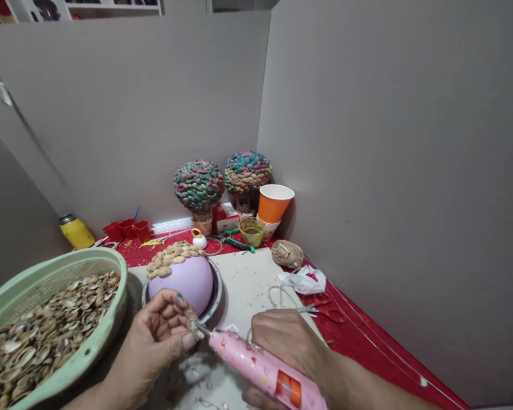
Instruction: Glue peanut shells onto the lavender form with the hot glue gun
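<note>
Grey walls frame a red-covered table, hands busy before a purple ball.

Left hand pinches a shell piece at the nozzle of a pink glue gun, gripped by the right, slanting toward the ball's near side. The ball sits just beyond the left, nearer hand; basket left of it, twine right.

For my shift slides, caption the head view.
Right hand holds pink hot glue gun to peanut shell in left hand, near partly shell-covered lilac balloon.
</note>
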`<move>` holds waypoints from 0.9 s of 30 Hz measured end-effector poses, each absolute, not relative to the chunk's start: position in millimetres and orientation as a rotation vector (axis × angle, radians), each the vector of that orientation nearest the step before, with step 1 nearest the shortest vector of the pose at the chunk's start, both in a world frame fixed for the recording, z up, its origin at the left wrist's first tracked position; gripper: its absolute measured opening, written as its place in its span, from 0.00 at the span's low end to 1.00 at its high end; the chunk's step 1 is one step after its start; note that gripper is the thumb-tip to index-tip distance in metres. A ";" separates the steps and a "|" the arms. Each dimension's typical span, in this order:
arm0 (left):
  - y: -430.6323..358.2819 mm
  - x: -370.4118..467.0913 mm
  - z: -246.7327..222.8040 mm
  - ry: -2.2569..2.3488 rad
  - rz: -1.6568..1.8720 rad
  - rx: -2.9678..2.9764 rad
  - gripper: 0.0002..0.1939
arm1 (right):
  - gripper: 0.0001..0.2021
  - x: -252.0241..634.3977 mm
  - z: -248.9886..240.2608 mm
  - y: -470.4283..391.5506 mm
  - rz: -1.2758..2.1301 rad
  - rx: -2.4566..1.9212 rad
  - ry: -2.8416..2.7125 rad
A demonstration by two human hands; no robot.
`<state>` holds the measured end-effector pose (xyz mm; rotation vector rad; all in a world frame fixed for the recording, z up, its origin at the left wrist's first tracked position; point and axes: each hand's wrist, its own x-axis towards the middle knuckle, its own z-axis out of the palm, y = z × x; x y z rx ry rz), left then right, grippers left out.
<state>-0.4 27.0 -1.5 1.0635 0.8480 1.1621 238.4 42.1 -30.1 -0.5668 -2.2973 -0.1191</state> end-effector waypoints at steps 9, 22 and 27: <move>28.7 -4.2 -2.4 0.811 1.133 1.062 0.16 | 0.24 235.5 -23.0 40.9 -0.145 -0.556 -2.268; 28.4 -4.5 -2.2 0.853 1.150 1.131 0.16 | 0.23 234.8 -23.6 41.5 -0.111 -0.532 -2.240; 26.1 -3.1 -1.0 0.958 1.201 1.279 0.13 | 0.23 236.5 -25.6 41.9 -0.104 -0.550 -2.254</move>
